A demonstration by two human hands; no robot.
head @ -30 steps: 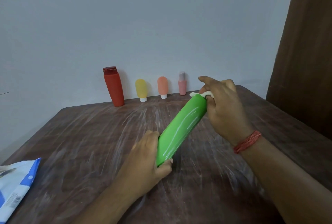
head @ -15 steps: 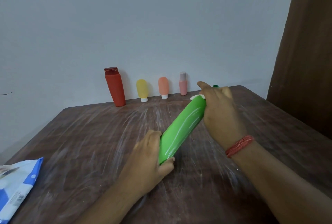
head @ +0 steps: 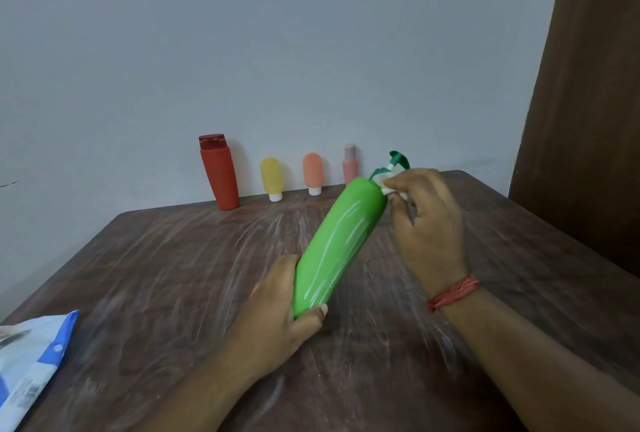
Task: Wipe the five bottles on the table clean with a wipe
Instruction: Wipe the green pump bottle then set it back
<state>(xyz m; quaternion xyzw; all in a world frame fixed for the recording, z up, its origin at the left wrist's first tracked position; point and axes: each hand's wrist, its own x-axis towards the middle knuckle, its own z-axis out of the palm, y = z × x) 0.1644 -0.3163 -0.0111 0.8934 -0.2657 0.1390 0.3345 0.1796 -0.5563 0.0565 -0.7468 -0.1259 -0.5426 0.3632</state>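
The green bottle (head: 337, 244), base gripped by the left hand (head: 277, 314), now shows its pump as the right hand (head: 427, 224) pinches the wipe (head: 384, 186).

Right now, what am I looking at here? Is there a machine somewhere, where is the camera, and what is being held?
No machine: these are a person's two bare hands. The single picture comes from a camera worn on the person's head, looking forward and down.

The left hand grips the bottom of a green bottle, held tilted above the brown table. The right hand pinches a white wipe in its fingers against the bottle's neck, just below its green pump.

Along the wall stand four more bottles: red, yellow, orange and pink. A blue and white pack lies at the table's near left corner.
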